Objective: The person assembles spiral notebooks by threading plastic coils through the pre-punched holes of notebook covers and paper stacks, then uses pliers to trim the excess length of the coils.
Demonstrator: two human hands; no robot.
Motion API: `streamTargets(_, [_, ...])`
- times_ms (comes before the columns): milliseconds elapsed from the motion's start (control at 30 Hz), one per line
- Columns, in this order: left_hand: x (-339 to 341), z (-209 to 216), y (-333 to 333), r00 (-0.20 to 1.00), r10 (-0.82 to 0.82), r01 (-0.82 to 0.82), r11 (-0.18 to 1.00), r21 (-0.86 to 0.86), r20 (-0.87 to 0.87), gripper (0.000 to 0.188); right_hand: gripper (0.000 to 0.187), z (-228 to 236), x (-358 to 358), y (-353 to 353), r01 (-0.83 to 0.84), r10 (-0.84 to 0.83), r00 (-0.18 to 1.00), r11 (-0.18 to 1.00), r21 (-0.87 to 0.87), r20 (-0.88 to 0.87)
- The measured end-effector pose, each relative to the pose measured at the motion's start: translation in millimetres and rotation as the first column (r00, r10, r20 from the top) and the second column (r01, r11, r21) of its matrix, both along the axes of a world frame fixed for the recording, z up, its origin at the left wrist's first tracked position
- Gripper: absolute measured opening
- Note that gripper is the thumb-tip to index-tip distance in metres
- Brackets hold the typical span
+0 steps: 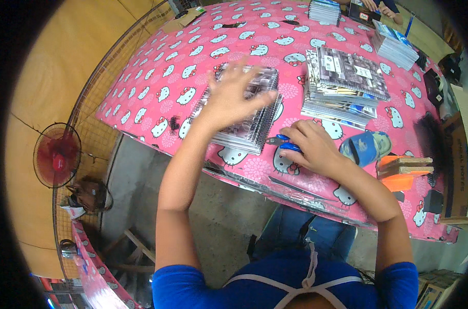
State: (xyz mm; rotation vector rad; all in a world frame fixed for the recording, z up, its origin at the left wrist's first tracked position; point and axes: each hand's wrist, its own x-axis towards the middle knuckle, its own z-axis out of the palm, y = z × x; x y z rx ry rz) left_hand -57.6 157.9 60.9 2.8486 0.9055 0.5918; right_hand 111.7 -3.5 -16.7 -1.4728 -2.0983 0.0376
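Observation:
Spread wide, my left hand (233, 98) is over a stack of spiral-bound notebooks (254, 129) with dark grey patterned covers; whether the palm presses on the top cover I cannot tell. The wire coils run along the stack's right side. Just right of its near corner, my right hand (313, 147) is closed around the blue handles of small pliers (290, 147). Their metal jaws point left, toward the notebooks. Behind my right hand stands a taller, uneven stack of spiral notebooks (350, 77).
On the pink patterned table (156, 98) lie a blue-and-yellow slipper-shaped thing (365, 148) and an orange holder with wooden pieces (401, 170). More notebook stacks (395, 46) stand far right, near another person's hands (386, 9). A cardboard box (456, 165) borders the right side; a fan (57, 160) is left.

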Motion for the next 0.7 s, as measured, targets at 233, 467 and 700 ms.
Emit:
streamTargets(233, [15,-40,-7,0.965,0.03,-0.031,1.0,-0.003,-0.26,0.053,0.044,-2,-4,15,-0.03,0.013,0.997,0.977,0.209,0.079])
streamTargets(467, [14,-38,-9,0.965,0.001,-0.006,1.0,-0.017,-0.261,0.048,0.04,-1,4,32,-0.327,0.118,0.828,0.896,-0.301,-0.548])
streamTargets(700, [14,-34,-12,0.966,0.01,-0.021,0.999,-0.041,-0.26,0.055,0.038,-7,4,26,-0.316,0.077,0.788,0.902,-0.295,-0.61])
